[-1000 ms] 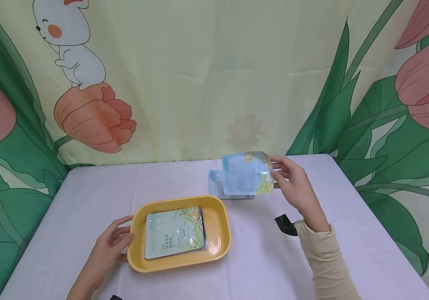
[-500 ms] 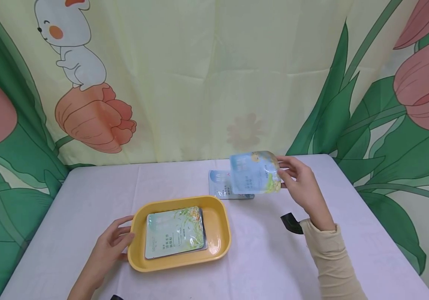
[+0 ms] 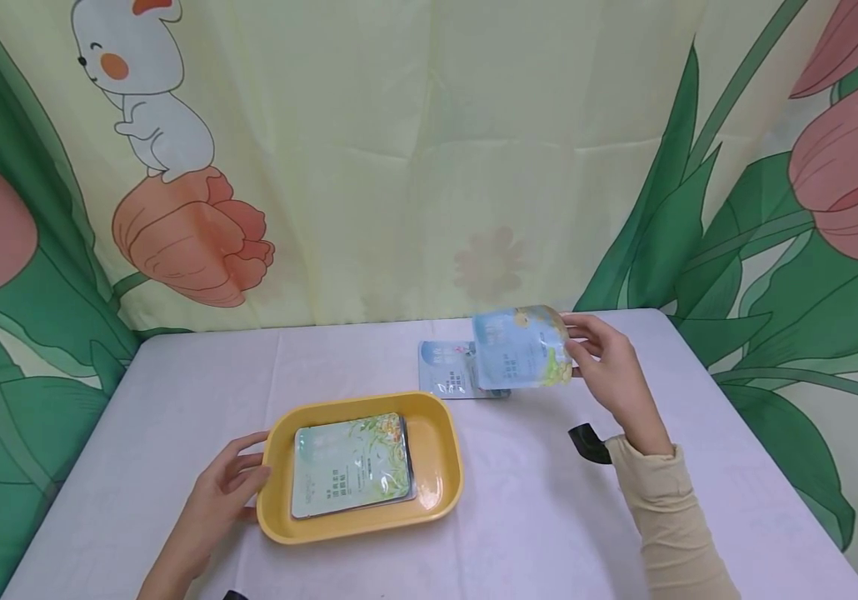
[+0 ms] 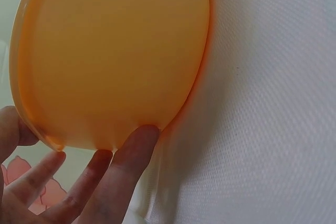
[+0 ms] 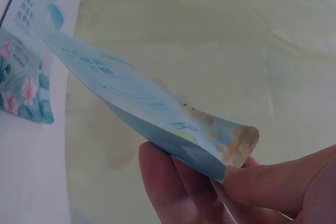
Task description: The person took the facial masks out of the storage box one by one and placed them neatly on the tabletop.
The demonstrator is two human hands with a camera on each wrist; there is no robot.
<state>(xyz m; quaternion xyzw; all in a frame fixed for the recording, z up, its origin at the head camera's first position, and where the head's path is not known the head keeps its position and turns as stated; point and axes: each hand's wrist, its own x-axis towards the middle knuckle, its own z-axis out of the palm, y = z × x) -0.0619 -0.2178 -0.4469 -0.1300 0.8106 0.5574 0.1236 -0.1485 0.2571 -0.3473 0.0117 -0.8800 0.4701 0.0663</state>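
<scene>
White table [image 3: 534, 517] — packet [image 3: 515, 350] in right hand [image 3: 609, 371]

Pale-blue packet [image 3: 516, 350], bowed, in midair

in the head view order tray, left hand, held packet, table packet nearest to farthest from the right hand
1. Held packet: pinched by the right hand.
2. Table packet: left, partly hidden behind it.
3. Tray: lower left.
4. Left hand: leftmost, at the tray's end.
</scene>
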